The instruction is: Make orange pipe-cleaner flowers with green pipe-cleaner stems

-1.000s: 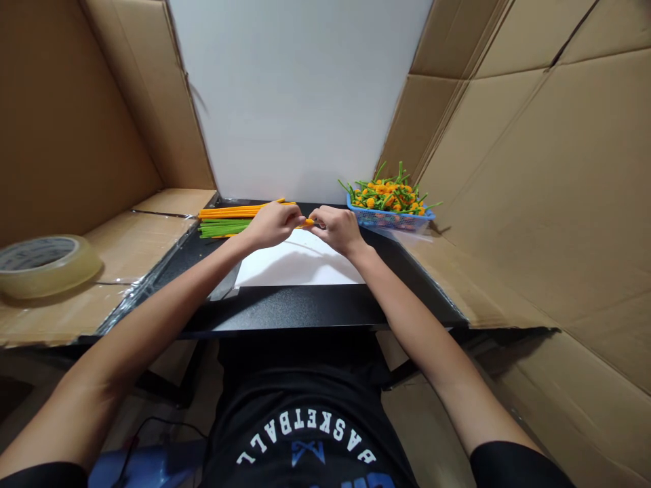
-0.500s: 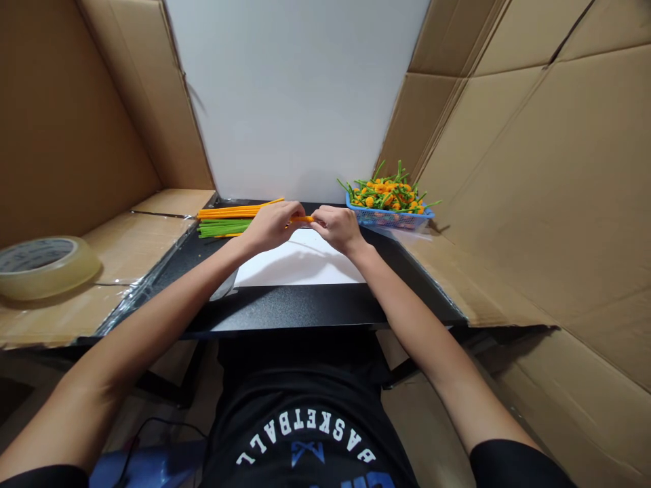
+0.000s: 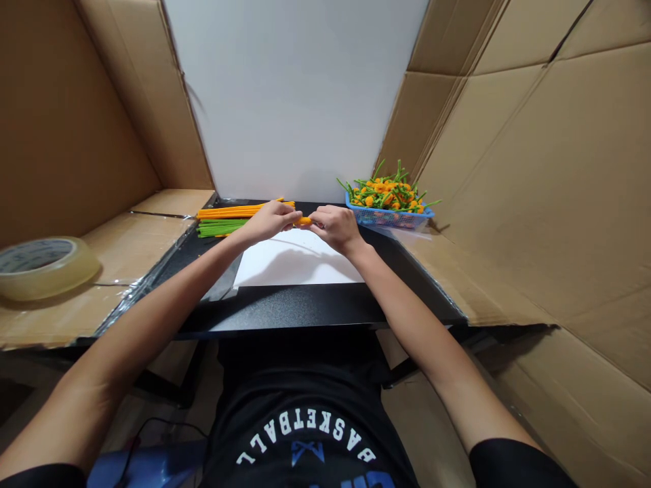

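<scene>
An orange pipe cleaner (image 3: pixel 304 221), bunched into a short thick piece, spans the gap between my two hands above a white sheet (image 3: pixel 300 261). My left hand (image 3: pixel 274 220) pinches its left end with closed fingers. On the other end, the fingers of my right hand (image 3: pixel 336 227) are closed too; their tips are partly hidden. Just beyond my left hand lie straight orange pipe cleaners (image 3: pixel 228 212) and green pipe cleaners (image 3: pixel 218 228), side by side on the black table.
A blue basket (image 3: pixel 391 218) piled with orange and green pipe-cleaner pieces (image 3: pixel 386 193) stands at the back right. On cardboard at the left lies a wide roll of clear tape (image 3: pixel 76 268). Cardboard walls (image 3: pixel 549 169) rise on both sides, with a white panel (image 3: pixel 300 95) behind.
My left hand has shifted slightly left and turned, showing more of the orange piece and the straight orange pipe cleaners behind. My right hand has barely moved.
</scene>
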`<action>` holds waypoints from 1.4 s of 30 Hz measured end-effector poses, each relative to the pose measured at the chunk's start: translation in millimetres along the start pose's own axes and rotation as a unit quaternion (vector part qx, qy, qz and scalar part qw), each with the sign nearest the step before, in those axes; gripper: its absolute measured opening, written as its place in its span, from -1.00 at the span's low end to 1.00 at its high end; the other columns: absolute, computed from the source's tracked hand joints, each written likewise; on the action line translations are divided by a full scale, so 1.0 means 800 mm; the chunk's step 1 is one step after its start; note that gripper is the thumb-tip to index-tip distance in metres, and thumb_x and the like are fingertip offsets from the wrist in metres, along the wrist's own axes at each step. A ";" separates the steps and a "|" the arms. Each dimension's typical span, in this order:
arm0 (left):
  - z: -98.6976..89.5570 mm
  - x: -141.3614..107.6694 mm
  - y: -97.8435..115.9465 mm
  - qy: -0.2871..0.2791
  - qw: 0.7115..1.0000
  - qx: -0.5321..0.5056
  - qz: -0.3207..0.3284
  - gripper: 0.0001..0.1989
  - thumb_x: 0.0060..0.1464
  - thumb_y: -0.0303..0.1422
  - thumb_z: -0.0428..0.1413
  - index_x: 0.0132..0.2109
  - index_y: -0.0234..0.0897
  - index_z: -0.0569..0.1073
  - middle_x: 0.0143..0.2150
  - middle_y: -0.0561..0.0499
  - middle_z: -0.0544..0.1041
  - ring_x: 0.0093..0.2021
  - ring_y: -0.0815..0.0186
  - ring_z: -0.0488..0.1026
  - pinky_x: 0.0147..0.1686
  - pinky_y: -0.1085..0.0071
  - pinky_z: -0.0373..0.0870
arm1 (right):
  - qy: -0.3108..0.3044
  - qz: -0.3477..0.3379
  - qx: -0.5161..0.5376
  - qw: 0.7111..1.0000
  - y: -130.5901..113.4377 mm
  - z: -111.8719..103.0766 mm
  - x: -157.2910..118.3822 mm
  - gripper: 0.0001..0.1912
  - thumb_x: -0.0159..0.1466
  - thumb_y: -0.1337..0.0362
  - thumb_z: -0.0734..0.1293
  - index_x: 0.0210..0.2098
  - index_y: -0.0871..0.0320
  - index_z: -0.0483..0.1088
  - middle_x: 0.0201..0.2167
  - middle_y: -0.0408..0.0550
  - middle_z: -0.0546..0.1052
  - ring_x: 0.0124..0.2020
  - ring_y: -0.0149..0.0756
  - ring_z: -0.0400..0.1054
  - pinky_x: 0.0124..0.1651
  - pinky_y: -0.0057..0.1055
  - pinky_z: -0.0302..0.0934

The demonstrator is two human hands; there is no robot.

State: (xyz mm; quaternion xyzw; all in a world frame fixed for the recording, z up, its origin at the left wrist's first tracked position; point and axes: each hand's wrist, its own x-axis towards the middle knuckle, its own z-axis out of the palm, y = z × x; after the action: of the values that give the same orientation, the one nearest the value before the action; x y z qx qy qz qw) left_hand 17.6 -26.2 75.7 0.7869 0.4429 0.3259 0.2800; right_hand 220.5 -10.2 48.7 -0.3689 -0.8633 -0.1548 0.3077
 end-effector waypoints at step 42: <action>0.013 -0.001 -0.008 0.019 0.996 0.064 0.058 -0.62 0.21 -0.12 0.10 -0.45 -0.31 0.42 -0.52 0.03 0.38 -0.50 0.39 0.23 -0.43 0.42 0.08 | -0.084 0.032 -0.041 0.995 -0.006 0.000 0.000 -0.71 0.38 0.18 0.28 -0.34 0.17 0.56 -0.37 -0.01 0.57 -0.41 -0.30 0.29 -0.36 -0.33 -0.18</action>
State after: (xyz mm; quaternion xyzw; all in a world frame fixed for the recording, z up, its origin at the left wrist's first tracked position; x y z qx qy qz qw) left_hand 22.0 -25.7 64.4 0.8212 0.4217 0.3276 0.2011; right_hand 217.0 -13.3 48.6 -0.4206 -0.8665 -0.1491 0.2238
